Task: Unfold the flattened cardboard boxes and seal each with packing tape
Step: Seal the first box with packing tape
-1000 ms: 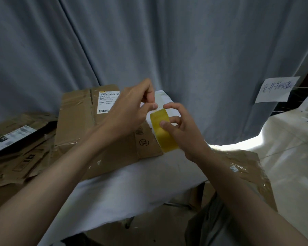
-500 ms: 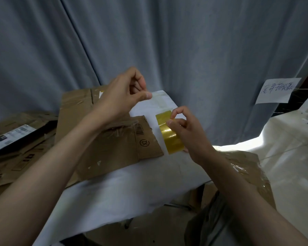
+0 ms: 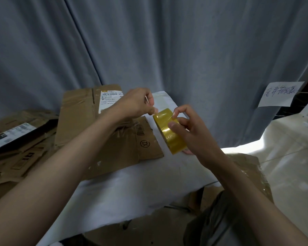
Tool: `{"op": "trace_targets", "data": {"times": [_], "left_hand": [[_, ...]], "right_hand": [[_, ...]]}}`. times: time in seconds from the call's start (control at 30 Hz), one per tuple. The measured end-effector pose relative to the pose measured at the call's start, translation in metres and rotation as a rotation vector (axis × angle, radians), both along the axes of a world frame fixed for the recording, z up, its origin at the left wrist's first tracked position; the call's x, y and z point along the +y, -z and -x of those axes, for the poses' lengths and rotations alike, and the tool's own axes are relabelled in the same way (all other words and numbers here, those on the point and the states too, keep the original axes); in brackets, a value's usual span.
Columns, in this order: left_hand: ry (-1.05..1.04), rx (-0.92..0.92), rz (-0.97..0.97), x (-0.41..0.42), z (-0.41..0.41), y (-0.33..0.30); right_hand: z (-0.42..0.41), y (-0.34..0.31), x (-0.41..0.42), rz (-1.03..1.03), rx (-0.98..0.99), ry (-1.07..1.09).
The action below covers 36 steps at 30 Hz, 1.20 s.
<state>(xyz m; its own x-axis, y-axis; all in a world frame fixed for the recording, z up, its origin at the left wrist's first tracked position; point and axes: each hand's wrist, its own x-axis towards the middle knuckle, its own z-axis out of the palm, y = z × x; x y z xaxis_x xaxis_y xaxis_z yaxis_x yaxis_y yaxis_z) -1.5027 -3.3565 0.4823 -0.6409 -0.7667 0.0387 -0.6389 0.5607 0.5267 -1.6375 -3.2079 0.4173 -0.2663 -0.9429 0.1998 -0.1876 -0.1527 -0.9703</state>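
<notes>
Hands pinch tape roll (image 3: 169,130) above white-clothed table (image 3: 132,189), flattened cardboard box (image 3: 103,139), grey curtain (image 3: 149,41) behind.

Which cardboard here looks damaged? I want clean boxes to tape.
The flattened box on the white table carries torn old tape and a worn shipping label; its right flap edge looks ragged.

The right hand (image 3: 190,132) hides the tape roll's (image 3: 168,131) far side.
</notes>
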Motion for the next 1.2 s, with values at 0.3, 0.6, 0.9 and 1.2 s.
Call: {"op": "trace_targets", "data": {"times": [0.3,0.6,0.9,1.2], "left_hand": [[-0.065,-0.058,0.275,-0.012,-0.026,0.001],[-0.029,0.012,0.372,0.023,-0.085,-0.012],[0.064,0.164,0.322,0.029,-0.099,0.008],[0.048,0.249,0.363,0.026,-0.104,0.032]], "right_hand": [[0.016,0.019,-0.041,0.047,0.226,-0.001],[0.010,0.088,-0.124,-0.185,0.787,-0.023],[-0.009,0.057,-0.112,-0.003,0.559,0.235],[-0.078,0.017,-0.050,0.051,0.129,0.255]]}}
